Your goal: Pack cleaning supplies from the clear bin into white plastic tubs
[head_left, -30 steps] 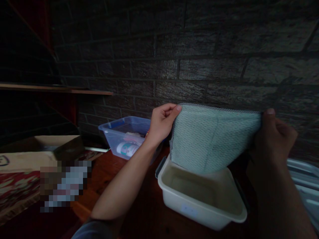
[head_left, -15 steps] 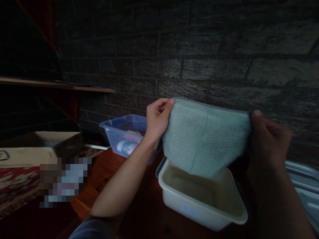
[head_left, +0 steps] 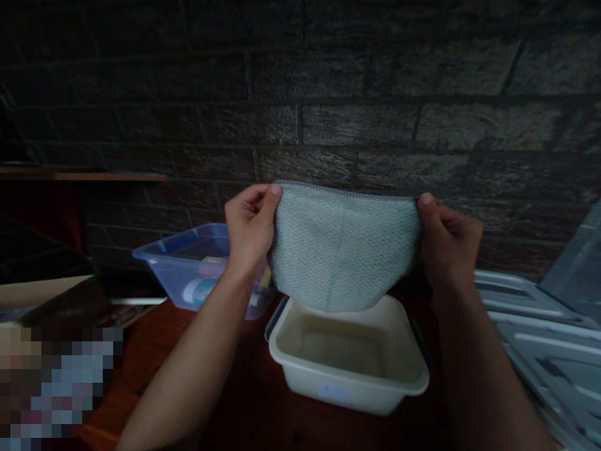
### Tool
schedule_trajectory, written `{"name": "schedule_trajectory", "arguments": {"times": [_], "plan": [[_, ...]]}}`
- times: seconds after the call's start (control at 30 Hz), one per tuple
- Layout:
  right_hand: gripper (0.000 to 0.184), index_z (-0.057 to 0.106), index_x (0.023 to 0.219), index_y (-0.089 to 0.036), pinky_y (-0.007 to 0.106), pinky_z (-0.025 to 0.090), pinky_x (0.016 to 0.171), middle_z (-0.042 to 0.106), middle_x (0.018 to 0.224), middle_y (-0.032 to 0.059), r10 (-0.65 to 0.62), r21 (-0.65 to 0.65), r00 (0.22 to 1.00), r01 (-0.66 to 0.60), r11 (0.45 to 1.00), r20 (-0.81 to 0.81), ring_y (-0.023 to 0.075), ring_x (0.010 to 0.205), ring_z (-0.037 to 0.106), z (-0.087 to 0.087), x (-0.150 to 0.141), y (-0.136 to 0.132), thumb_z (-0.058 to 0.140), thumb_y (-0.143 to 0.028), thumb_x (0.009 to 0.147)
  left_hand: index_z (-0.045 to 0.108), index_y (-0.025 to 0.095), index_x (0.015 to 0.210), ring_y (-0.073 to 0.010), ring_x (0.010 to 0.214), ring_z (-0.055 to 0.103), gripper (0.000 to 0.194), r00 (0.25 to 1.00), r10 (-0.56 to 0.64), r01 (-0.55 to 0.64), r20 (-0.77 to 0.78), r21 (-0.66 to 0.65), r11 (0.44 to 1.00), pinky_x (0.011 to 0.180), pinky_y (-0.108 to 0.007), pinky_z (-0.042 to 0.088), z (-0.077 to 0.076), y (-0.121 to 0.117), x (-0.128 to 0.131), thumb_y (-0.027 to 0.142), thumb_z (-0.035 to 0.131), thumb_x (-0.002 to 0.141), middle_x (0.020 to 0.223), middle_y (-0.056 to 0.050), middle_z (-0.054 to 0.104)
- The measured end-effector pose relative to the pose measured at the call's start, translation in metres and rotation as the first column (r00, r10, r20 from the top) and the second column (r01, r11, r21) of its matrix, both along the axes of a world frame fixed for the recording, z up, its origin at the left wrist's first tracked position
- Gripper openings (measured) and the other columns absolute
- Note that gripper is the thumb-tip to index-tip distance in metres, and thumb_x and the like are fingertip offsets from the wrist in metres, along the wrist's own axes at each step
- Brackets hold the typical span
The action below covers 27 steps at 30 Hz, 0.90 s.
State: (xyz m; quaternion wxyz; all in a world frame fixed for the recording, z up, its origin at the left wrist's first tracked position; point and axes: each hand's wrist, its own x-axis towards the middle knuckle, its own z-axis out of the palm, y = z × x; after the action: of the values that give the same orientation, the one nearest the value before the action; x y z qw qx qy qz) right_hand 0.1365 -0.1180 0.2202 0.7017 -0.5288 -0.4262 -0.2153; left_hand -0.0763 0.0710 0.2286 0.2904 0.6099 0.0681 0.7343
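A pale green textured cloth (head_left: 347, 247) with a dark checked edging hangs stretched between my two hands. My left hand (head_left: 251, 222) pinches its upper left corner between thumb and fingers. The upper right corner is gripped by my right hand (head_left: 448, 235), thumb on top. Below the cloth stands a cream plastic tub (head_left: 347, 388) on the wooden table, with dark handles at its sides and a small label on its front. The cloth's lower edge hangs over the tub's far rim, and I cannot tell whether it touches. The visible part of the tub's inside holds nothing.
Left of the tub sits a translucent blue bin (head_left: 164, 269) with a bottle (head_left: 200, 291) and other items inside. Grey plastic lids (head_left: 554, 351) lie at the right. A cardboard box (head_left: 47, 300) stands at far left. Behind runs a dark brick wall (head_left: 328, 125), with a shelf (head_left: 84, 174).
The view has turned to the right, so hands, cloth and tub appear further left. Both hands still hold the cloth taut, and its lower edge hangs more level. More of the lids shows.
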Motion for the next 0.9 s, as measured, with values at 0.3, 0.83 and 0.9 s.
{"name": "schedule_trajectory", "arguments": {"times": [0.3, 0.83, 0.9], "plan": [[0.054, 0.039, 0.054, -0.020, 0.030, 0.018, 0.052, 0.023, 0.059, -0.0043, -0.026, 0.013, 1.000, 0.026, 1.000, 0.018, 0.0101, 0.054, 0.022, 0.001, 0.002, 0.000, 0.060, -0.048, 0.095, 0.077, 0.020, 0.085, -0.0101, 0.062, 0.054, 0.014, 1.000, 0.005, -0.005, -0.008, 0.010, 1.000, 0.058, -0.022, 0.039, -0.001, 0.002, 0.002, 0.033, 0.073, 0.089, 0.074, 0.001, 0.068], [0.050, 0.048, 0.057, -0.018, 0.031, 0.019, 0.053, 0.027, 0.062, -0.0035, -0.067, 0.024, 0.995, 0.069, 0.997, -0.078, 0.0097, 0.056, 0.026, -0.005, 0.009, -0.002, 0.067, -0.050, 0.090, 0.078, 0.020, 0.084, -0.0108, 0.063, 0.053, 0.015, 0.992, -0.107, 0.106, -0.060, -0.019, 0.994, 0.057, -0.022, 0.037, -0.003, 0.001, 0.002, 0.034, 0.074, 0.088, 0.073, 0.000, 0.067], [0.049, 0.051, 0.060, -0.018, 0.031, 0.020, 0.054, 0.029, 0.063, -0.0030, -0.100, 0.027, 0.989, 0.104, 0.994, -0.111, 0.0099, 0.056, 0.027, -0.008, 0.015, -0.003, 0.067, -0.054, 0.089, 0.078, 0.020, 0.083, -0.0109, 0.062, 0.052, 0.018, 0.984, -0.135, 0.134, -0.115, -0.023, 0.991, 0.056, -0.022, 0.036, -0.004, -0.001, 0.002, 0.037, 0.074, 0.088, 0.072, 0.000, 0.066]]}}
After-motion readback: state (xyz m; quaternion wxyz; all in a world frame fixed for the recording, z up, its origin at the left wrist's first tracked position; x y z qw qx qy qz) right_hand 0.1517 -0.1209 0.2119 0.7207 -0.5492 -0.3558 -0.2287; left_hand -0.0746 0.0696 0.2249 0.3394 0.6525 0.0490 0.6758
